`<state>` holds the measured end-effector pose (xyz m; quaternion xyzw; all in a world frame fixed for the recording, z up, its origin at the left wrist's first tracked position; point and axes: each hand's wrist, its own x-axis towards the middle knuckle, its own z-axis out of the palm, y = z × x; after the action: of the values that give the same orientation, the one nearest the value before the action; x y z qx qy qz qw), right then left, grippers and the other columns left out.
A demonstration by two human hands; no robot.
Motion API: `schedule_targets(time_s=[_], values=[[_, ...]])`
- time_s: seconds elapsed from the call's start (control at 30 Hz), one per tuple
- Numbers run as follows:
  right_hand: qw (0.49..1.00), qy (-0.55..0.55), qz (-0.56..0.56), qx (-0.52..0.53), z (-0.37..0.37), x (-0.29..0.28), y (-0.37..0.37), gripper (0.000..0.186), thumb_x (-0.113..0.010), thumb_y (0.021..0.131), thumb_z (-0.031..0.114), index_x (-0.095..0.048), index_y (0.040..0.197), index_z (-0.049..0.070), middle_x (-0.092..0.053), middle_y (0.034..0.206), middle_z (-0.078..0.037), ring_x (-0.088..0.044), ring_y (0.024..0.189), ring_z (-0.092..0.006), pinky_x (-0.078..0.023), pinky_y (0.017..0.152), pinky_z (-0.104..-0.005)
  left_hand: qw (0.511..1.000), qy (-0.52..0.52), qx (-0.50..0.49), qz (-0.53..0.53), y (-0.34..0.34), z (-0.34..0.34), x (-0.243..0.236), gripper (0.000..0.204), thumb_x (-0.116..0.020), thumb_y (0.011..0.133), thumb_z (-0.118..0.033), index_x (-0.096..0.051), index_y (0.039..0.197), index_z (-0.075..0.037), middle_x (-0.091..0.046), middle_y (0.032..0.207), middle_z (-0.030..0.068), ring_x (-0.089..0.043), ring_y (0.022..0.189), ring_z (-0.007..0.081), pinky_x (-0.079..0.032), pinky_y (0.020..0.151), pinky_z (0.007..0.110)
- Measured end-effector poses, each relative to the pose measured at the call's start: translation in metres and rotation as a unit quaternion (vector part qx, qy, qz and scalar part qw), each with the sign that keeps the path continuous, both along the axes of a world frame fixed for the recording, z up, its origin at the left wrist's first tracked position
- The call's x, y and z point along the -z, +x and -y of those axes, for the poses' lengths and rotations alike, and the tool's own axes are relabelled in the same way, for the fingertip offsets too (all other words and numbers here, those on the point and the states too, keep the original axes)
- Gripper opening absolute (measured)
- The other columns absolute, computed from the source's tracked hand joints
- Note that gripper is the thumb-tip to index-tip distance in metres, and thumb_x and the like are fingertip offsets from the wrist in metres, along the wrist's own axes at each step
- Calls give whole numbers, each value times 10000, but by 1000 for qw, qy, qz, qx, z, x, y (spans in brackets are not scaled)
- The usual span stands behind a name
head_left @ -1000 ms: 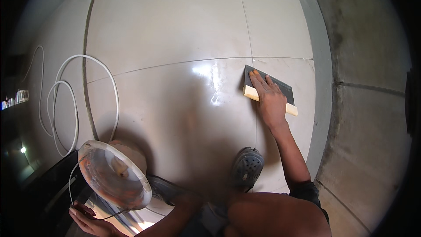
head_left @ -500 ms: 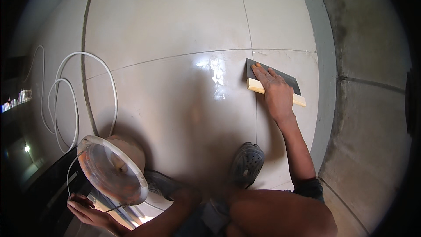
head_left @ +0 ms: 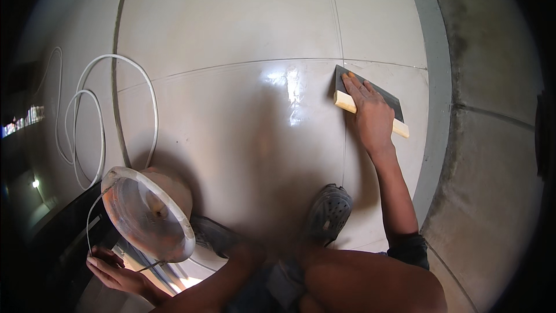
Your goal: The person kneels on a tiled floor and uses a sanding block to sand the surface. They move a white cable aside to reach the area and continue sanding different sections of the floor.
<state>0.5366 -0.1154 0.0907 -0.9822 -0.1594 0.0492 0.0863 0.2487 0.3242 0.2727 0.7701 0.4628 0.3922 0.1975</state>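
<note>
My right hand (head_left: 373,119) is closed on a wide scraper with a dark flat blade (head_left: 389,98) and a pale wooden grip (head_left: 346,102). Its fingers lie stretched over the blade, which is tilted over the floor tiles just below a crossing of two joints. At the lower left, my left hand (head_left: 119,273) has its fingers curled at the thin wire handle (head_left: 88,226) of a bucket. The pale, stained bucket (head_left: 178,190) leans, with its mouth toward me. Some brownish residue shows inside it.
Large glossy beige tiles (head_left: 226,29) with thin joints cover the floor. A white cable (head_left: 152,90) lies in loops at the left. A grey strip (head_left: 437,81) and a stained grey surface (head_left: 492,156) run along the right. My dark clog (head_left: 329,214) stands near the middle joint.
The view has shifted slightly. My right hand and the scraper have moved a little farther away, closer to the joint crossing. My left hand keeps its place at the bucket handle.
</note>
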Motion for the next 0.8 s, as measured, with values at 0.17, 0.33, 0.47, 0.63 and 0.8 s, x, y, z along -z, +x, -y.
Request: schedule_targets(time_s=[0.17, 0.33, 0.47, 0.63, 0.8], values=[[996, 4, -28, -88, -44, 9, -88, 684, -670, 908, 69, -563, 1568, 208, -569, 1564, -261, -634, 1348, -482, -503, 1136, -580, 999, 17, 1, -34, -2, 4, 2, 409, -448, 1186, -365, -628, 1097, -9, -441, 753, -21, -368, 658, 74, -282, 573, 246], [989, 23, -57, -132, -97, 7, -66, 671, -680, 951, 111, -502, 1593, 182, -541, 1571, -275, -560, 1411, -516, -442, 1197, -574, 999, 18, -3, -31, -1, 7, 5, 409, -432, 1190, -350, -631, 1093, -6, -456, 728, -11, -347, 628, 67, -260, 559, 254], [987, 18, -45, -153, -127, -2, -51, 619, -657, 979, 139, -517, 1583, 131, -540, 1577, -266, -580, 1373, -542, -473, 1159, -581, 999, 47, 18, -7, 10, 15, 5, 406, -418, 1191, -351, -620, 1084, -15, -407, 696, -30, -319, 608, 60, -227, 551, 250], [964, 28, -26, -262, -166, 16, -110, 619, -620, 970, 67, -520, 1581, 99, -538, 1581, -248, -585, 1362, -550, -475, 1157, -589, 998, 28, -2, -54, 10, 20, 1, 443, -378, 1189, -391, -598, 1062, -28, -419, 672, -24, -330, 582, 58, -245, 545, 249], [977, -29, -14, -210, -216, 3, -51, 670, -681, 928, 63, -510, 1575, 73, -516, 1603, -258, -580, 1371, -536, -486, 1145, -560, 998, 21, -17, -59, 5, 23, 3, 447, -370, 1186, -403, -600, 1074, -37, -435, 669, -23, -331, 573, 60, -258, 546, 240]])
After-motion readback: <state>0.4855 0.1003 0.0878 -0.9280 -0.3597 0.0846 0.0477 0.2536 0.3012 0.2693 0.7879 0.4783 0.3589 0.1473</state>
